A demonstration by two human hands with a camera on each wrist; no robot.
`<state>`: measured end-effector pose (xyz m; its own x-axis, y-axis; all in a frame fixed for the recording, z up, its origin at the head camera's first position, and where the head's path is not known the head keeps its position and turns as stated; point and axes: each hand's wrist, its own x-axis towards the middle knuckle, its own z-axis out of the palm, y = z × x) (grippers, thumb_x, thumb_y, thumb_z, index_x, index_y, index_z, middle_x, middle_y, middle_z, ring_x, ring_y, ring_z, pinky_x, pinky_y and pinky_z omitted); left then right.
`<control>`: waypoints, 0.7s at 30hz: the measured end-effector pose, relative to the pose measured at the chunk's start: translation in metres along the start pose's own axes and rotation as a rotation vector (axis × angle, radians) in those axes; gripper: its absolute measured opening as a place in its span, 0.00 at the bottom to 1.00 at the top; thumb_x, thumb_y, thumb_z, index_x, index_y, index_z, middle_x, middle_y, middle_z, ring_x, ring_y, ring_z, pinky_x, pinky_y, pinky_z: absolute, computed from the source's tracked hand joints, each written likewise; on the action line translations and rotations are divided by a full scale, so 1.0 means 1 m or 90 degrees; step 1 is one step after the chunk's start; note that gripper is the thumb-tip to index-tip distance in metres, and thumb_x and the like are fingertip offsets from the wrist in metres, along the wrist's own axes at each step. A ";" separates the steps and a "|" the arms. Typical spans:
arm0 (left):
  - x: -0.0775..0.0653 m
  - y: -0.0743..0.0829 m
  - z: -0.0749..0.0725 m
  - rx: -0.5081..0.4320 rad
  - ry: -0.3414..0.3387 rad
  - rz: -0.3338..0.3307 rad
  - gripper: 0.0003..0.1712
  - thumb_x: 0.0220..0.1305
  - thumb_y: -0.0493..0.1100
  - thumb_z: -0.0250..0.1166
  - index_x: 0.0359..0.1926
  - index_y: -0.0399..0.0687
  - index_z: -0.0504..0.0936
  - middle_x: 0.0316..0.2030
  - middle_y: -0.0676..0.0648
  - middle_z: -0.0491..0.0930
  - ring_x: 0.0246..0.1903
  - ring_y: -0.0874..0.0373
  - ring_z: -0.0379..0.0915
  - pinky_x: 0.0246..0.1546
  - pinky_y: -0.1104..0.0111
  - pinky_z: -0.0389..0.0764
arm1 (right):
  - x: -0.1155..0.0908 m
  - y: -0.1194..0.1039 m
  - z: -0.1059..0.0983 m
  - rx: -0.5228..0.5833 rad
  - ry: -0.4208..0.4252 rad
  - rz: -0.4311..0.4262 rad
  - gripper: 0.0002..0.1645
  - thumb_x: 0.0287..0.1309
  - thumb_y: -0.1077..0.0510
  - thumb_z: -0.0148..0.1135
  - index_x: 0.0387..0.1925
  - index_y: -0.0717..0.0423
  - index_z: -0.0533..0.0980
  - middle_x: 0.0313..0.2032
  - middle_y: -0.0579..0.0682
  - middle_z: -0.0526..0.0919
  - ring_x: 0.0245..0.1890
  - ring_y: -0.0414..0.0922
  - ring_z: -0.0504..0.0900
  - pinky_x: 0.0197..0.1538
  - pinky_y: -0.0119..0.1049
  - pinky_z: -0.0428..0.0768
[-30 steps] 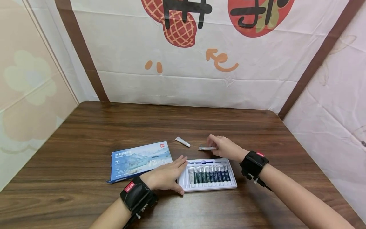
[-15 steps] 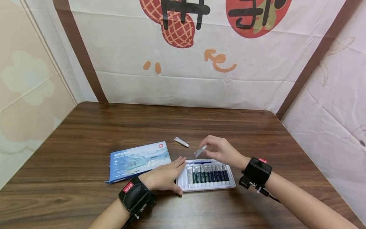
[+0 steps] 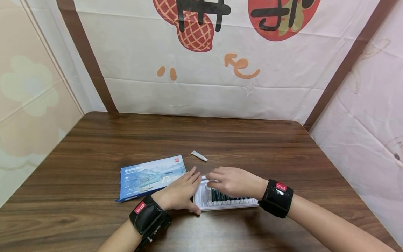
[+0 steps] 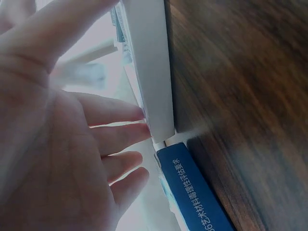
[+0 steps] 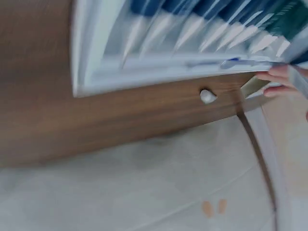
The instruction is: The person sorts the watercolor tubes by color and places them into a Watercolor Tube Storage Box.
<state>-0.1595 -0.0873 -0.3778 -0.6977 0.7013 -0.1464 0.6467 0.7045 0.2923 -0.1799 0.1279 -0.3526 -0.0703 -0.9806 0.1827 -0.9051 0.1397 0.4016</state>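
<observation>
A white plastic tray [image 3: 230,207] holds a row of paint tubes [image 3: 225,200] with dark labels and white caps. My left hand [image 3: 181,191] rests at the tray's left end, fingers straight and spread, thumb by its near corner. Over the left part of the tray, my right hand [image 3: 234,182] has its fingertips bent down and pinches a paint tube [image 5: 299,81], mostly hidden behind the hand in the head view. Another paint tube [image 3: 199,155], pale with a white cap, lies on the table behind the tray.
A blue cardboard box [image 3: 151,176] with a landscape picture lies left of the tray, partly behind my left hand. The brown wooden table [image 3: 267,140] ends at a printed cloth backdrop [image 3: 201,94].
My right hand has lifted a paint tube from the table behind the tray and carried it left and nearer, over the tray. My left hand has stayed at the tray's left end.
</observation>
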 end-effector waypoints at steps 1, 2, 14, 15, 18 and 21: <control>0.000 0.000 0.000 -0.002 0.002 0.001 0.55 0.48 0.61 0.68 0.64 0.27 0.58 0.66 0.32 0.52 0.67 0.42 0.35 0.63 0.56 0.46 | 0.001 -0.002 0.001 -0.042 -0.023 -0.030 0.13 0.54 0.62 0.59 0.43 0.53 0.78 0.42 0.47 0.74 0.43 0.41 0.74 0.51 0.32 0.71; 0.000 -0.001 0.001 -0.005 0.005 0.001 0.55 0.47 0.61 0.68 0.64 0.27 0.58 0.65 0.32 0.52 0.67 0.42 0.36 0.63 0.56 0.46 | 0.002 -0.005 0.003 -0.067 -0.044 -0.054 0.13 0.56 0.61 0.57 0.44 0.51 0.78 0.42 0.46 0.75 0.44 0.40 0.74 0.52 0.32 0.70; 0.001 -0.001 0.002 -0.009 0.000 -0.006 0.56 0.47 0.62 0.68 0.65 0.28 0.57 0.65 0.32 0.53 0.67 0.42 0.38 0.63 0.56 0.48 | 0.007 -0.014 0.027 0.125 -0.041 0.010 0.09 0.56 0.61 0.60 0.39 0.47 0.79 0.40 0.39 0.79 0.46 0.35 0.74 0.55 0.30 0.65; 0.001 -0.001 0.002 -0.009 0.001 -0.007 0.56 0.47 0.62 0.68 0.65 0.28 0.58 0.65 0.32 0.53 0.66 0.42 0.38 0.63 0.56 0.48 | 0.007 -0.012 0.027 0.111 -0.038 0.001 0.11 0.54 0.62 0.61 0.39 0.46 0.79 0.40 0.38 0.79 0.47 0.35 0.73 0.55 0.30 0.65; 0.000 -0.001 0.001 -0.012 0.003 -0.009 0.56 0.46 0.62 0.69 0.65 0.28 0.58 0.65 0.32 0.54 0.66 0.42 0.40 0.63 0.56 0.49 | 0.007 -0.008 0.026 0.086 -0.041 -0.024 0.16 0.50 0.66 0.63 0.39 0.44 0.79 0.42 0.38 0.79 0.49 0.37 0.72 0.58 0.32 0.62; 0.000 -0.001 0.001 -0.023 0.001 -0.007 0.56 0.46 0.61 0.69 0.65 0.28 0.58 0.65 0.32 0.54 0.66 0.42 0.41 0.63 0.57 0.50 | 0.007 -0.008 0.026 0.119 -0.059 -0.023 0.17 0.50 0.66 0.65 0.40 0.43 0.80 0.44 0.39 0.78 0.50 0.37 0.72 0.59 0.31 0.61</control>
<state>-0.1596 -0.0881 -0.3788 -0.7053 0.6931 -0.1488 0.6272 0.7079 0.3248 -0.1842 0.1161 -0.3780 -0.0665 -0.9942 0.0847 -0.9690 0.0846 0.2320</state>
